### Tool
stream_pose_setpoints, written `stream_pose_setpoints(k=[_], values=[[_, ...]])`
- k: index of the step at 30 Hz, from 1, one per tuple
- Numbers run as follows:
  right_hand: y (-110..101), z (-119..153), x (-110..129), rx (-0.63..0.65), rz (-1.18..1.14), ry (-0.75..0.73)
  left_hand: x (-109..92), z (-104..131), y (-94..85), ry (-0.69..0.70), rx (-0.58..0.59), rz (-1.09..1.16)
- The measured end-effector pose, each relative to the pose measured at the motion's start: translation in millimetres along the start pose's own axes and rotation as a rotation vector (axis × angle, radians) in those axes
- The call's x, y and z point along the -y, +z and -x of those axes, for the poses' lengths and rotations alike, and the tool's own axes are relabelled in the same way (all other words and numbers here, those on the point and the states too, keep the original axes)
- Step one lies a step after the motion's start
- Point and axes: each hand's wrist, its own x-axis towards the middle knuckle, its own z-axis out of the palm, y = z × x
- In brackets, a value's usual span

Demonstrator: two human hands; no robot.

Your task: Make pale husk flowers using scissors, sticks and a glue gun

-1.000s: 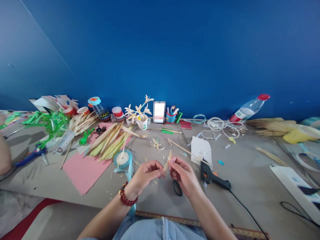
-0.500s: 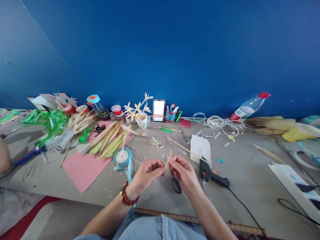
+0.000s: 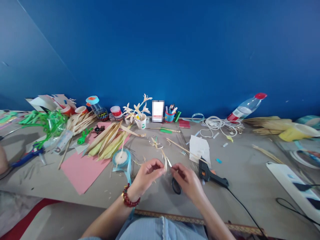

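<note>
Pinched between the thumb and fingers of my left hand [image 3: 150, 171] is a pale, curved strip of corn husk [image 3: 165, 162], its narrow end pointing up and away. My right hand [image 3: 186, 177] is just to the right, apart from the strip, its fingers curled and close together; whether anything is in them is hidden. Beneath it lie scissors, with a black handle loop [image 3: 176, 186] on the near side and a bright blade [image 3: 169, 162] past the fingertips. A small husk flower [image 3: 156, 143] lies beyond the hands.
A black glue gun [image 3: 212, 175] with a trailing cord lies right of my right hand, by white paper [image 3: 199, 146]. To the left are a blue ribbon roll [image 3: 121, 157], corn husks [image 3: 106, 141] and pink paper [image 3: 81, 171]. Husk flowers stand in a white cup [image 3: 141, 122] at the back.
My right hand has moved slightly down and right, off the husk strip. The strip now stays in my left hand, and the scissor blade shows between the hands.
</note>
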Motion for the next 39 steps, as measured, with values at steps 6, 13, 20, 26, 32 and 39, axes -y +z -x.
stream_pose_setpoints(k=[6, 13, 20, 26, 32, 39], values=[[-1.4, 33.0, -18.7, 0.026, 0.624, -0.023, 1.0, -2.5, -4.6, -0.014, -0.015, 0.09], [-6.3, 32.3, -17.8, 0.034, 0.727, 0.098, -0.2, -1.9, -5.6, -0.034, -0.003, 0.136], [-17.6, 40.0, -33.4, 0.054, -0.078, 0.245, -0.8, -3.3, -5.9, -0.011, -0.069, 0.141], [-5.5, 52.2, -19.7, 0.128, -0.698, 0.269, -1.5, -5.8, -1.5, 0.042, -0.08, 0.17], [8.6, 46.2, -2.3, 0.211, -0.728, 0.222, -0.7, -5.1, 2.8, 0.071, -0.067, 0.138], [12.4, 38.4, 7.1, 0.194, -0.715, 0.183, -0.4, -1.8, 2.9, 0.073, -0.057, 0.04]])
